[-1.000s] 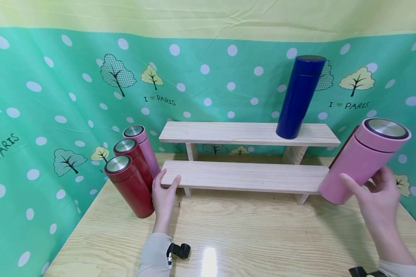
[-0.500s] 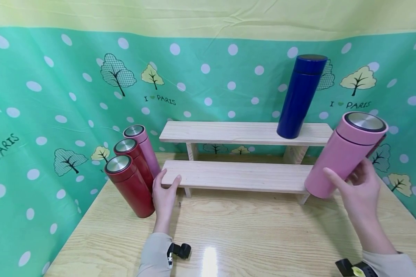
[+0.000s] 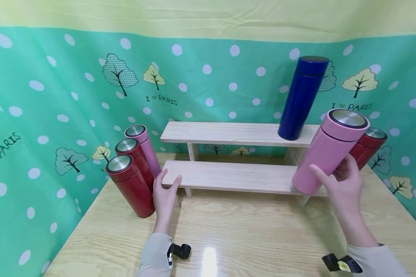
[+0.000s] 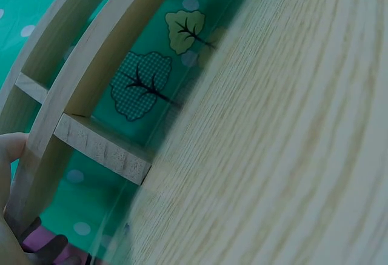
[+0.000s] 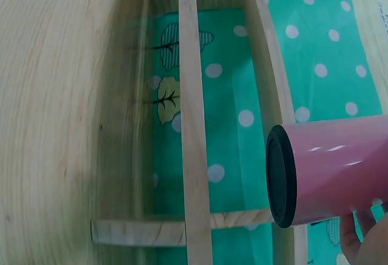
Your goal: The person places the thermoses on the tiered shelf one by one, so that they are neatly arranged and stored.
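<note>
My right hand [image 3: 343,186] grips a pink thermos bottle [image 3: 329,152] with a steel-topped lid, leaning over the right end of the two-step wooden shelf [image 3: 228,176]. In the right wrist view, the dark base of the pink bottle [image 5: 327,171] faces the shelf boards; it appears raised off them. My left hand [image 3: 164,196] holds the left end of the lower board, its thumb on the front edge, as the left wrist view also shows. Toward the right end of the upper board stands a tall blue bottle [image 3: 303,98].
Left of the shelf, two red bottles [image 3: 131,186] and another pink bottle [image 3: 147,150] stand close together, near my left hand. One more red bottle [image 3: 367,148] stands behind my right hand, partly hidden. A green patterned cloth [image 3: 208,77] hangs behind the wooden table [image 3: 228,231].
My right hand has carried the pink bottle leftward, from beside the shelf to over the lower board's right end. The red bottle behind it has come into view. My left hand stays put.
</note>
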A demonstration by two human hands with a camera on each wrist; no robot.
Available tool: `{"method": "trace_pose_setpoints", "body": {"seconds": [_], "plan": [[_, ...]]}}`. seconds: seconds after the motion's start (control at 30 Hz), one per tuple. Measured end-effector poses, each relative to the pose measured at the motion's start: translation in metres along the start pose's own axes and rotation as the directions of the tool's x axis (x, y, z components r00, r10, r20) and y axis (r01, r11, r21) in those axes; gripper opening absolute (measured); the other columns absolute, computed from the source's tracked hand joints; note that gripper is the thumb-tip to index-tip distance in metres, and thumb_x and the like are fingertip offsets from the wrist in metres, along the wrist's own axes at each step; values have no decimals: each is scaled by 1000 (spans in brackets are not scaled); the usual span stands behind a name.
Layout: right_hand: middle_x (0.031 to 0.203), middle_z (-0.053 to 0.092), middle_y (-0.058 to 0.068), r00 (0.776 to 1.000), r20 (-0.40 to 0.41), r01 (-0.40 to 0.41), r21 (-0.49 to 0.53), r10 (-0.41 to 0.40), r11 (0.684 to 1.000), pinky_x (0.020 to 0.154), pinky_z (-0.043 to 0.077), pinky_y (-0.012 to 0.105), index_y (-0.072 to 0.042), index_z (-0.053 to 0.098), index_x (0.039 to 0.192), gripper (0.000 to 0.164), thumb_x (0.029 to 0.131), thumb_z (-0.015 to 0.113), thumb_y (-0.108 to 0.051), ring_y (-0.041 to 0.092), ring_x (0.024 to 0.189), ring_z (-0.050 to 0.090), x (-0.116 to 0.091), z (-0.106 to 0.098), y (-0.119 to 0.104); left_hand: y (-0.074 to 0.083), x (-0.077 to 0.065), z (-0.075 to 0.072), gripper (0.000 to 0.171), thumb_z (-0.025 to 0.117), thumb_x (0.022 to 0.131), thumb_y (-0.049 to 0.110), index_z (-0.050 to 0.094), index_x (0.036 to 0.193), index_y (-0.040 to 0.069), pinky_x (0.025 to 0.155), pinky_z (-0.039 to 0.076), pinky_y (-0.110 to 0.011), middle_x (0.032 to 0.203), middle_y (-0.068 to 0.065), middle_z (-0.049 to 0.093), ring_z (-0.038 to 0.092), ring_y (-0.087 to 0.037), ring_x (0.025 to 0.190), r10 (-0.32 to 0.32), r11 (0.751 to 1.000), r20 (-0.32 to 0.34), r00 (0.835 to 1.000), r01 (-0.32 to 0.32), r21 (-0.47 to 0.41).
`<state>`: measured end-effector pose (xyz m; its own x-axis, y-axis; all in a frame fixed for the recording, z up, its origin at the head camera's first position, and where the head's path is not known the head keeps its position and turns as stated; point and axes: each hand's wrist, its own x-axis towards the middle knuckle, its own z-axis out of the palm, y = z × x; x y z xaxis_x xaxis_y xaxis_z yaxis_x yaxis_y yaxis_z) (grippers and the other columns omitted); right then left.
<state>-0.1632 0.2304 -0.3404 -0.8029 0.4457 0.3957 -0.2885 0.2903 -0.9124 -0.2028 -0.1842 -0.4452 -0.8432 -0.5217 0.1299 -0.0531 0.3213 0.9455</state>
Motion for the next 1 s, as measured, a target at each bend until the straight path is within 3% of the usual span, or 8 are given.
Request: {"method": "trace_pose_setpoints", "body": {"seconds": [0.47,1.0], "plan": [[132,57,-1,995,92,26,44,-30,999,89,42,20,-24,47,144,68,85,78,-12,14,112,53,1,28,-8,-1,0,1,63,76,86,40,54,141,18,111,28,-53,150,-7,44,36,-30,140,4,1000,-4,1000,-4,7],[136,55,1,989,134,54,110,-69,992,86,43,23,-23,42,147,70,86,77,-17,15,113,52,5,56,-19,-1,1,1,63,75,87,42,54,142,19,112,27,-54,151,-6,43,35,-30,140,1,1000,6,1000,-1,0]]}}
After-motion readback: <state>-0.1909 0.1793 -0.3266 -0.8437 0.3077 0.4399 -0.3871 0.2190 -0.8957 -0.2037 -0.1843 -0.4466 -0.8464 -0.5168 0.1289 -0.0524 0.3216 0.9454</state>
